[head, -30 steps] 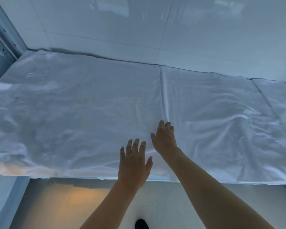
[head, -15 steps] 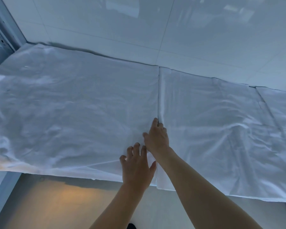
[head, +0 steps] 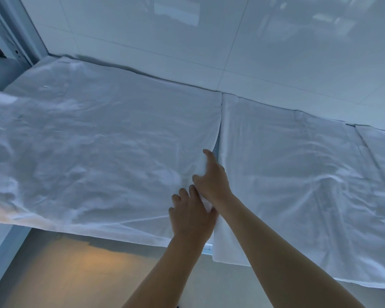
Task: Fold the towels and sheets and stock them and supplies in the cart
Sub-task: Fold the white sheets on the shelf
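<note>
Right hand (head: 212, 178) pinches sheet (head: 102, 152) edge | left hand (head: 190, 216) grips it below

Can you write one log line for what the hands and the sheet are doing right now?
left hand: pinches sheet edge | right hand: pinches same edge | sheet: spread flat, edge lifted | fold: not yet made

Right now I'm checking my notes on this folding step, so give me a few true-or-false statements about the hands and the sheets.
1. Both hands are at the edge where the two white sheets meet. True: left hand, right hand.
2. The right hand pinches the left sheet by its edge. True.
3. The right sheet is rolled into a bundle. False: it lies spread flat.
4. The sheets lie on the floor. False: their near edges hang over a raised surface, above the floor.
5. The wall behind is tiled. True.
</note>
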### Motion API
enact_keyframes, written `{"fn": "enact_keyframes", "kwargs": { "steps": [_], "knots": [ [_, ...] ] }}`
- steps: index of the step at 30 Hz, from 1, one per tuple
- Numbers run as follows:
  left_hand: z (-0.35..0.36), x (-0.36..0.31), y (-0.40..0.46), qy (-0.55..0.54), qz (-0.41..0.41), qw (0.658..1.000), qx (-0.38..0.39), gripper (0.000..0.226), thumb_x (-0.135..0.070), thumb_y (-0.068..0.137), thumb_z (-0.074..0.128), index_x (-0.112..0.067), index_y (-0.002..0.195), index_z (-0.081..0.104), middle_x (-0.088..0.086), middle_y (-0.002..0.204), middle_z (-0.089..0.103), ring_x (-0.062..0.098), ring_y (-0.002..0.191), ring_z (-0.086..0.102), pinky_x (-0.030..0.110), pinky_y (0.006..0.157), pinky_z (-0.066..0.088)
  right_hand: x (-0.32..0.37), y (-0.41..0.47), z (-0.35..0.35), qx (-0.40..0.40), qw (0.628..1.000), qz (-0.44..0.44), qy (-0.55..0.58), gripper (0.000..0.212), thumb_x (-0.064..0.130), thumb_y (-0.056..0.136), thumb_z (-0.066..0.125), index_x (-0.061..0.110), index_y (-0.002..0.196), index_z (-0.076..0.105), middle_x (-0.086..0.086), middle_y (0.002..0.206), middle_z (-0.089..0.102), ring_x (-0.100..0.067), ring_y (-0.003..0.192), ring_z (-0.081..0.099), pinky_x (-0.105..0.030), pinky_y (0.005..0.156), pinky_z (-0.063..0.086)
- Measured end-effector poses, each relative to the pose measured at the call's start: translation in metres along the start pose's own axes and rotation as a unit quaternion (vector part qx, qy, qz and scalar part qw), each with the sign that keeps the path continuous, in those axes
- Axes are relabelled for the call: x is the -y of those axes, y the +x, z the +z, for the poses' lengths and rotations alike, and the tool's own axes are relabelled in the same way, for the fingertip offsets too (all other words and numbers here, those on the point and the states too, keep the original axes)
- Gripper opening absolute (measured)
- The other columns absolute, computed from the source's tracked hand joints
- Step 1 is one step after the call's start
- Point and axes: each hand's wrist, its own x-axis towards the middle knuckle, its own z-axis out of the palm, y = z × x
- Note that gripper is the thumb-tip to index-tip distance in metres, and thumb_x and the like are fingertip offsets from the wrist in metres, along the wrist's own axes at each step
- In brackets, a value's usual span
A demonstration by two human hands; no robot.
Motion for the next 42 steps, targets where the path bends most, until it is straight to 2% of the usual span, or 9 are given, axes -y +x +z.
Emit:
{"fn": "enact_keyframes", "kwargs": {
  "steps": [4, 7, 9, 14, 23, 28, 31, 38, 42],
  "knots": [
    [-0.008, -0.006, 0.012, -0.007, -0.012, 1.0, 0.019, 0.04, -0.037, 0.095, 0.057, -0.015, 0.127, 0.05, 0.003, 0.11, 0.058, 0.021, 0.101, 0.057, 0.027, 0.073, 0.045, 0.009, 0.009, -0.005, 0.065, 0.996, -0.059, -0.032, 0.077, 0.023, 0.083, 0.059, 0.034, 0.152, 0.026, 0.015, 0.089, 0.046, -0.017, 0.086, 0.054, -0.035, 0.08, 0.046],
    [-0.015, 0.001, 0.019, -0.008, -0.019, 0.999, 0.025, 0.025, -0.019, 0.096, 0.058, -0.015, 0.121, 0.056, 0.002, 0.111, 0.063, 0.018, 0.103, 0.064, 0.026, 0.079, 0.051, 0.007, 0.022, -0.002, 0.064, 0.993, -0.062, -0.078, 0.069, 0.031, 0.092, 0.056, 0.025, 0.154, 0.027, -0.002, 0.12, 0.058, -0.026, 0.107, 0.059, -0.037, 0.087, 0.045],
    [-0.018, 0.007, 0.017, -0.016, -0.02, 0.999, 0.024, 0.02, -0.018, 0.098, 0.059, -0.015, 0.118, 0.057, 0.001, 0.109, 0.066, 0.017, 0.103, 0.067, 0.026, 0.084, 0.054, 0.005, 0.037, 0.001, 0.056, 0.991, -0.035, -0.116, 0.059, 0.034, 0.097, 0.054, 0.017, 0.149, 0.034, -0.012, 0.139, 0.049, -0.034, 0.117, 0.058, -0.038, 0.086, 0.043],
    [-0.012, 0.021, 0.007, -0.06, -0.008, 0.998, 0.01, 0.016, -0.012, 0.1, 0.053, -0.015, 0.116, 0.057, 0.001, 0.107, 0.068, 0.017, 0.099, 0.07, 0.024, 0.085, 0.056, 0.003, 0.089, -0.002, 0.05, 0.988, 0.044, -0.142, 0.041, 0.022, 0.095, 0.056, 0.008, 0.132, 0.045, -0.016, 0.136, 0.038, -0.04, 0.11, 0.06, -0.035, 0.086, 0.044],
    [-0.009, 0.018, 0.002, -0.094, -0.013, 0.996, 0.0, 0.031, -0.015, 0.102, 0.05, -0.018, 0.133, 0.046, -0.001, 0.112, 0.068, 0.017, 0.102, 0.072, 0.025, 0.087, 0.056, 0.017, 0.165, -0.02, 0.021, 0.987, 0.045, -0.155, 0.04, 0.015, 0.099, 0.049, 0.004, 0.137, 0.044, -0.018, 0.146, 0.036, -0.04, 0.122, 0.056, -0.041, 0.103, 0.045],
    [-0.017, 0.011, 0.009, -0.028, 0.011, 1.0, 0.004, 0.024, -0.033, 0.101, 0.056, -0.021, 0.121, 0.049, -0.003, 0.1, 0.066, 0.018, 0.092, 0.072, 0.027, 0.075, 0.055, 0.011, 0.176, -0.018, -0.008, 0.982, 0.025, -0.187, 0.042, 0.013, 0.102, 0.047, 0.006, 0.143, 0.044, -0.018, 0.156, 0.034, -0.04, 0.128, 0.054, -0.041, 0.106, 0.044],
    [-0.02, 0.008, 0.016, 0.003, 0.019, 1.0, 0.011, 0.013, -0.019, 0.099, 0.058, -0.02, 0.112, 0.053, -0.003, 0.098, 0.068, 0.018, 0.092, 0.073, 0.025, 0.07, 0.053, 0.012, 0.176, -0.016, -0.042, 0.976, -0.024, -0.214, 0.045, 0.006, 0.099, 0.048, 0.006, 0.144, 0.043, -0.016, 0.151, 0.038, -0.04, 0.121, 0.058, -0.043, 0.099, 0.047],
    [-0.039, 0.023, 0.013, -0.034, 0.003, 0.999, -0.003, 0.023, -0.003, 0.095, 0.049, -0.022, 0.1, 0.038, -0.001, 0.096, 0.069, 0.023, 0.091, 0.073, 0.028, 0.068, 0.046, 0.046, 0.179, -0.025, -0.078, 0.973, -0.086, -0.2, 0.05, 0.0, 0.097, 0.05, 0.002, 0.146, 0.041, -0.019, 0.138, 0.048, -0.039, 0.121, 0.057, -0.041, 0.097, 0.047],
    [-0.058, 0.035, 0.012, -0.047, 0.006, 0.999, -0.018, 0.027, 0.002, 0.092, 0.045, -0.023, 0.098, 0.035, -0.001, 0.093, 0.067, 0.023, 0.088, 0.071, 0.027, 0.066, 0.039, 0.075, 0.179, -0.027, -0.126, 0.99, 0.01, -0.067, 0.055, 0.0, 0.093, 0.054, -0.005, 0.146, 0.037, -0.021, 0.131, 0.058, -0.036, 0.123, 0.058, -0.032, 0.09, 0.045]
  ]
}}
